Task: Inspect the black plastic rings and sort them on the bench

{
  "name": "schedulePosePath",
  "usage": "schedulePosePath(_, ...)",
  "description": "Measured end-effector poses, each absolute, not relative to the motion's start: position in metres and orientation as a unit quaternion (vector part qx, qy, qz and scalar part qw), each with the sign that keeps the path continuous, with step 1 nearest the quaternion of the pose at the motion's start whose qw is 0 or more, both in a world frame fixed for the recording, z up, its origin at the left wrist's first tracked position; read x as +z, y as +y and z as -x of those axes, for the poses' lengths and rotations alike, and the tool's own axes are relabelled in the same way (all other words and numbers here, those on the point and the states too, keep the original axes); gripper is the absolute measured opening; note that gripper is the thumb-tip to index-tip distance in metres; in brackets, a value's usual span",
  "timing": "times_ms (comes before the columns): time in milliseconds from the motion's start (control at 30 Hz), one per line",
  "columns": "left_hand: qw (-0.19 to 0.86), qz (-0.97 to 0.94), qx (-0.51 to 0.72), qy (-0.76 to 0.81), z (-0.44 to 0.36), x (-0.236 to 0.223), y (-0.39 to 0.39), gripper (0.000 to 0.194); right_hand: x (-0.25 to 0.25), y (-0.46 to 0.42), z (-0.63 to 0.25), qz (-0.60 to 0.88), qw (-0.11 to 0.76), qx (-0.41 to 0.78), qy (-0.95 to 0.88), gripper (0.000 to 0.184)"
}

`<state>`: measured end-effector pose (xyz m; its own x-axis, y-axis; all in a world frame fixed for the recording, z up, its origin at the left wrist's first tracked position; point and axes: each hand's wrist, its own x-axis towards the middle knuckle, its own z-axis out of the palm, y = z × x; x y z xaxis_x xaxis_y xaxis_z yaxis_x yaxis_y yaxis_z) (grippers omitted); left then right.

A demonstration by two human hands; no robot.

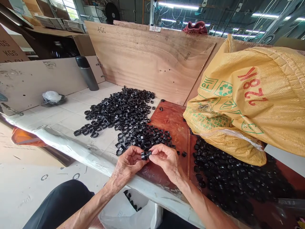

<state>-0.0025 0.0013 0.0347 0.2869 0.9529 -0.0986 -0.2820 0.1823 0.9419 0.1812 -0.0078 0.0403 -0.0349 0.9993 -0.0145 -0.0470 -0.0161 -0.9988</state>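
Above the front edge of the table, my left hand (130, 161) and my right hand (166, 159) meet fingertip to fingertip. Pinched in the left fingers is a smooth black ring nut (143, 156). The right fingers grip a small black threaded fitting (148, 154), its ridges showing right beside the nut, in line with it. How far the thread sits inside the nut is hidden. Just beyond my hands lies a pile of loose black ring nuts (128, 109), spread over the pale boards and onto the reddish-brown board.
A heap of small black parts (233, 181) lies at the right beneath a yellow woven sack (250, 92). A dark bottle (87, 73) and a clear plastic bundle (51, 98) stand at the left. Wooden panels (152, 57) wall the back. Below the edge is a white container (119, 206).
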Motion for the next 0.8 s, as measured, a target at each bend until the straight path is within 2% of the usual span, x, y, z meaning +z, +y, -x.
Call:
schedulePosePath(133,0.646,-0.459,0.477,0.379,0.001,0.033,-0.001,0.032,0.048,-0.010,-0.177,0.510,0.468,0.483,-0.536,0.019)
schedulePosePath(400,0.641,-0.470,0.462,0.393,0.007,0.028,-0.004,0.033,0.053,-0.012,-0.176,0.497,0.454,0.421,-0.608,0.014)
schedulePosePath(600,0.640,-0.472,0.479,0.372,0.008,0.026,-0.005,0.026,0.051,-0.013,-0.177,0.491,0.442,0.393,-0.639,0.013)
schedulePosePath(800,0.643,-0.490,0.469,0.356,0.008,0.022,-0.007,0.021,0.045,-0.015,-0.179,0.492,0.406,0.342,-0.691,0.031)
